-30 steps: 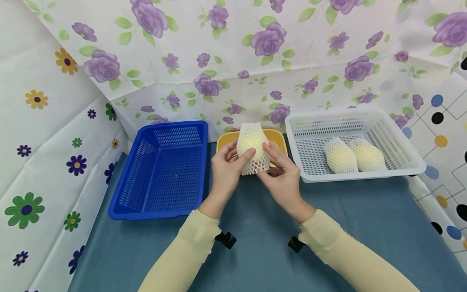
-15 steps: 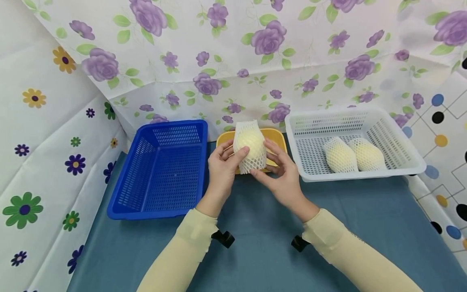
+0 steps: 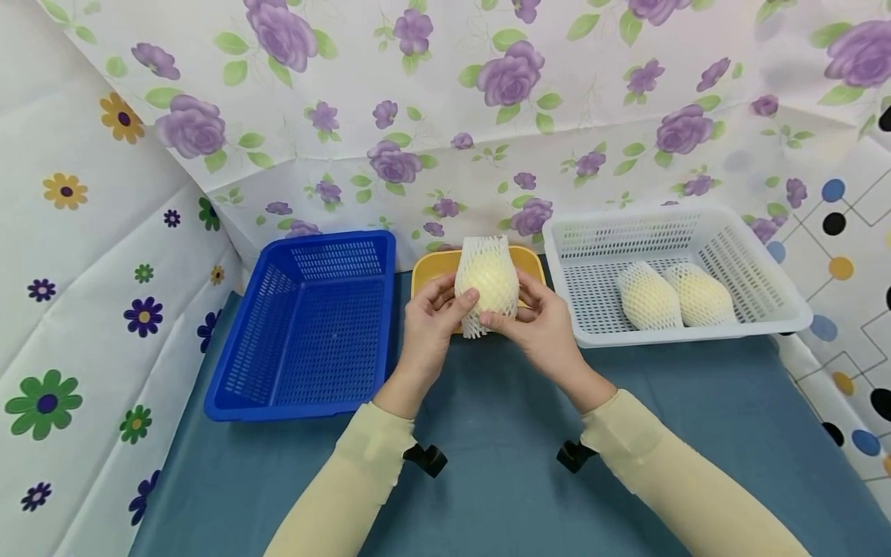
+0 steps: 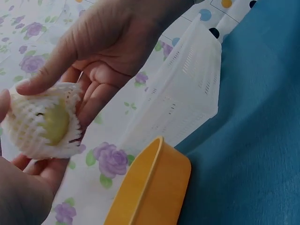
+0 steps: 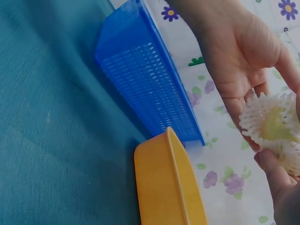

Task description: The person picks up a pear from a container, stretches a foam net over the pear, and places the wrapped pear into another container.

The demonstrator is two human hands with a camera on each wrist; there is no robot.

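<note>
A yellow-green fruit (image 3: 490,282) in a white foam net sleeve is held between both hands above a small yellow tray (image 3: 437,264). My left hand (image 3: 428,325) grips its left side, thumb on the front and fingers behind. From the right, my right hand (image 3: 546,333) holds it too, its thumb pressing the net low on the front. The left wrist view shows bare fruit (image 4: 57,125) with a small dark spot through the sleeve's open end. In the right wrist view, the fruit (image 5: 276,124) is partly cut off by the frame edge.
To the left stands a blue perforated basket (image 3: 327,340). On the right, a white basket (image 3: 696,334) holds two netted fruits, one (image 3: 650,298) leaning beside the other (image 3: 701,298). Floral sheets hang behind the blue-green tabletop (image 3: 501,487).
Both hands have shifted the netted fruit, first slightly left, then back right and a little nearer. My right thumb has moved from the net's lower edge up onto its front.
</note>
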